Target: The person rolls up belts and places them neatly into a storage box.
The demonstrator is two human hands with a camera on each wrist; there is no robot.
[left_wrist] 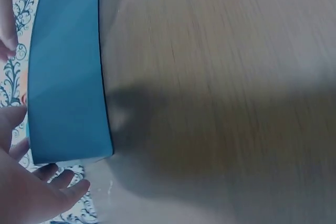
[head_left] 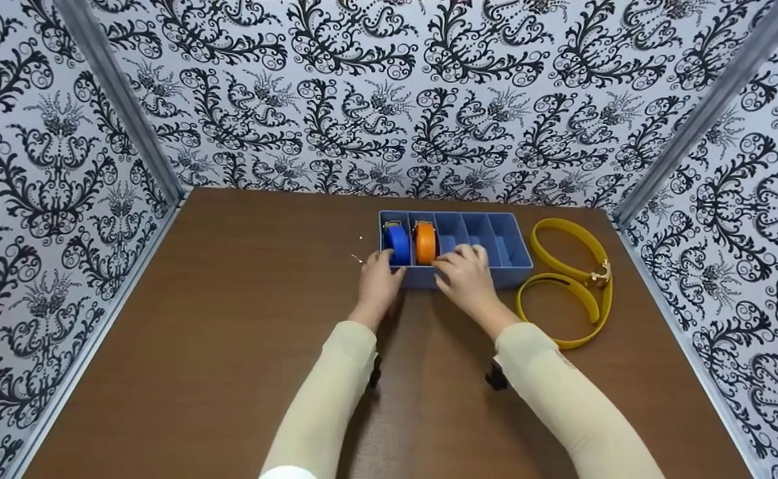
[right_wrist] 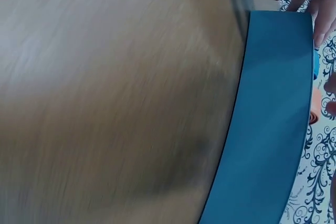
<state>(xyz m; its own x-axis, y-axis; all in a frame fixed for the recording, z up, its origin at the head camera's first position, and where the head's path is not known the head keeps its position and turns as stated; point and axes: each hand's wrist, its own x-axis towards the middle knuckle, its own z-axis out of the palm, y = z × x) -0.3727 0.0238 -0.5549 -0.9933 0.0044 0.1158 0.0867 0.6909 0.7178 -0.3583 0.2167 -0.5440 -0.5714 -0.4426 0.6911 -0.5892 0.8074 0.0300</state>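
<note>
A blue-grey divided box [head_left: 459,278] stands toward the back of the table. A rolled blue belt [head_left: 397,243] lies in its leftmost compartment, and a rolled orange belt [head_left: 425,243] fills the one beside it. My left hand [head_left: 378,283] is at the box's front left corner, its fingers spread about the end wall in the left wrist view. Over the front edge, my right hand [head_left: 467,276] has its fingertips close to the orange belt; whether they touch it is unclear. To the right of the box lies a yellow belt [head_left: 565,343], loosely looped, with a metal buckle.
The brown table [head_left: 229,319] is bordered by patterned walls [head_left: 362,100] at the back and sides. Grey metal posts [head_left: 123,100] stand at the back corners. Small pale bits [head_left: 357,257] lie left of the box.
</note>
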